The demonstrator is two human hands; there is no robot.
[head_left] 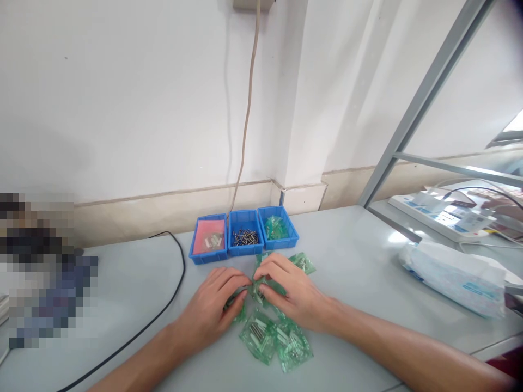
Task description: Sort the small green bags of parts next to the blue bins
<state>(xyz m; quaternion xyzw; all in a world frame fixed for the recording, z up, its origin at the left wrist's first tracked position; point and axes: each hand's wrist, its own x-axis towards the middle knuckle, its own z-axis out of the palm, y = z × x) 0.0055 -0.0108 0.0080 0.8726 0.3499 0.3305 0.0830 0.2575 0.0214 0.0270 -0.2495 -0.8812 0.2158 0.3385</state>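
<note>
My left hand (212,299) is closed, thumb and fingers pinching a small green plastic bag (240,314), most of which the hand covers. Close beside it, my right hand (294,294) has its fingers curled down onto another green bag (256,293) with small metal pieces showing inside. Two filled green bags lie flat just below the hands: one (258,336) with screws and white plugs, the other (292,345) with similar contents. One more green bag (303,262) shows past my right hand, and further bags under that hand are partly hidden.
Three blue bins stand behind the hands: the left bin (209,258) holds pink material and white pieces, the middle bin (246,250) screws, the right bin (283,244) green bags. A black cable (182,261) curves at left. A white plastic packet (453,277) and power strips (433,218) are at right.
</note>
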